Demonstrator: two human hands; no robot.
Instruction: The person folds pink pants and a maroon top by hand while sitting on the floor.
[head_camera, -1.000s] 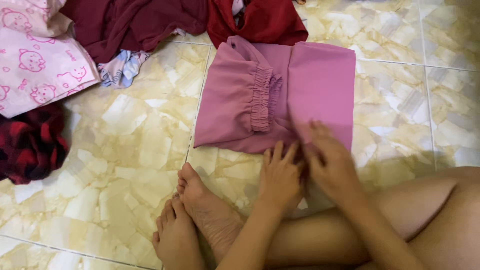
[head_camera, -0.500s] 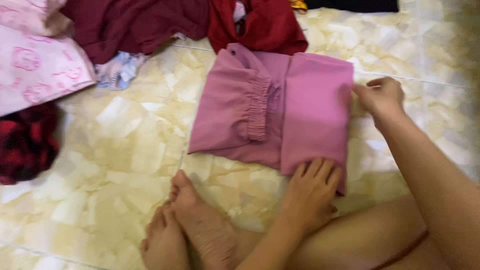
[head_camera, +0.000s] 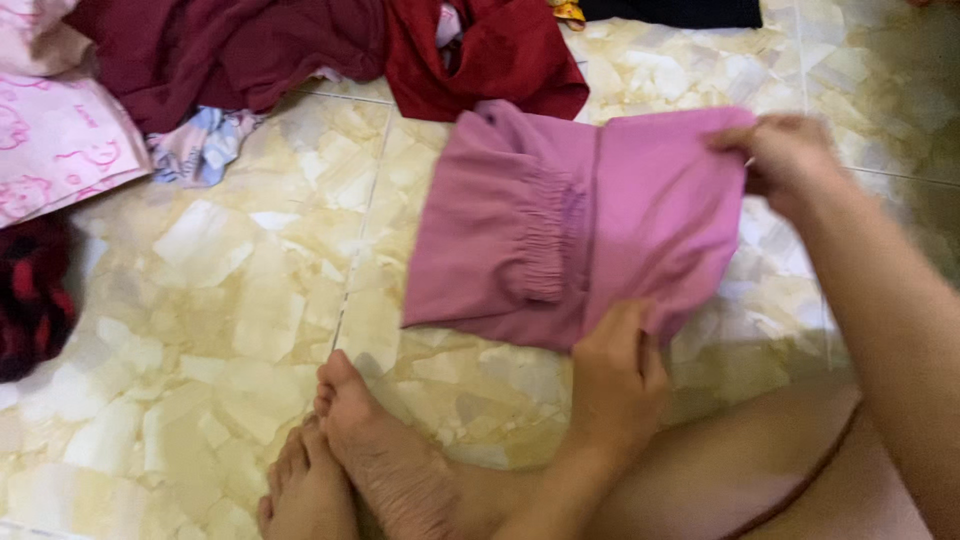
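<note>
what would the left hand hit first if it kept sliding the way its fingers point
The left hand points away from the person, up the folded pink garment it already grips at the near edge. Going straight on, it would cross that cloth first, then likely the dark red garment beyond; depth is unclear.

A broad stretch of bare tiled floor (head_camera: 210, 330) lies open left of the pink folded garment (head_camera: 560, 230), with room for a hand to pass between it and the clothes at the edges. That gap is bounded on the far side by a maroon garment (head_camera: 220, 50) and a red one (head_camera: 490, 60), with a small light-blue cloth (head_camera: 200, 145) just in front of them. A pale pink printed cloth (head_camera: 60, 140) and a dark red-and-black piece (head_camera: 30, 300) close the left edge. Near the person, bare feet (head_camera: 350, 470) and folded legs (head_camera: 720, 470) block the near side. The left hand (head_camera: 615, 375) and right hand (head_camera: 790, 160) grip the pink garment's near and far right corners; open tile shows beyond the right hand.
</note>
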